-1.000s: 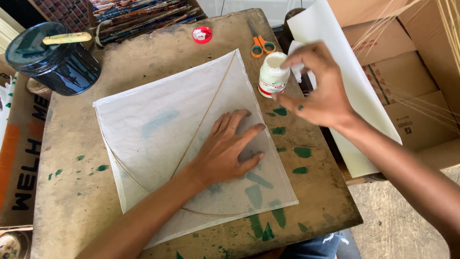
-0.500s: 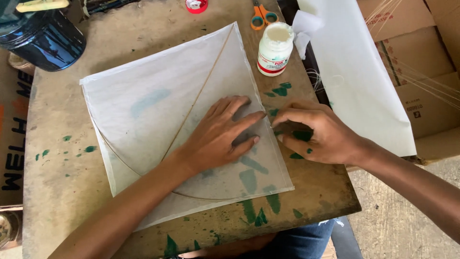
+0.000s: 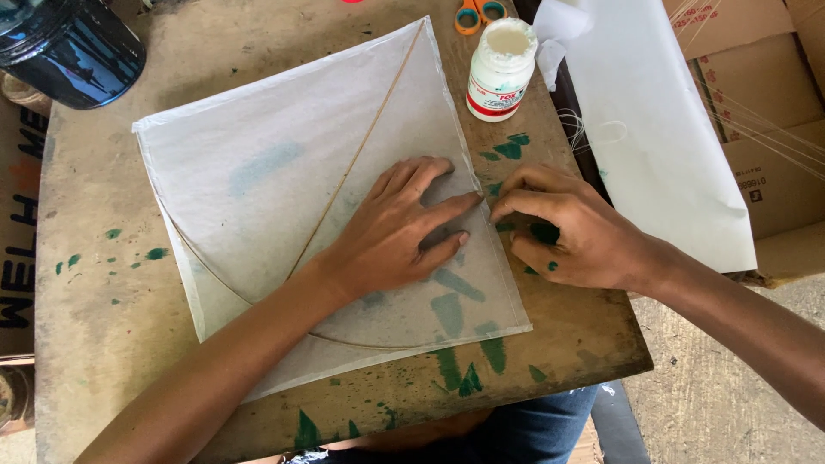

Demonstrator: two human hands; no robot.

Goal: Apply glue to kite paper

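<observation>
A square of thin white paper (image 3: 258,180) lies on a worn wooden table (image 3: 94,326), with a straight thin stick and a bowed one across it like a kite frame. My left hand (image 3: 400,228) rests flat on the paper near its right edge, fingers spread. My right hand (image 3: 571,232) sits just right of that edge, fingertips pinched together at the paper's border. An open white glue bottle (image 3: 501,69) stands beyond both hands, at the paper's upper right side.
A dark blue metal can (image 3: 69,47) stands at the table's far left corner. Orange-handled scissors (image 3: 478,13) lie at the far edge. A large white sheet (image 3: 662,146) drapes over cardboard boxes (image 3: 773,94) to the right. Green paint marks dot the table.
My right hand set the glue bottle down on the table, then came down to the paper's right edge. My left hand stayed pressed on the paper. The camera moved closer.
</observation>
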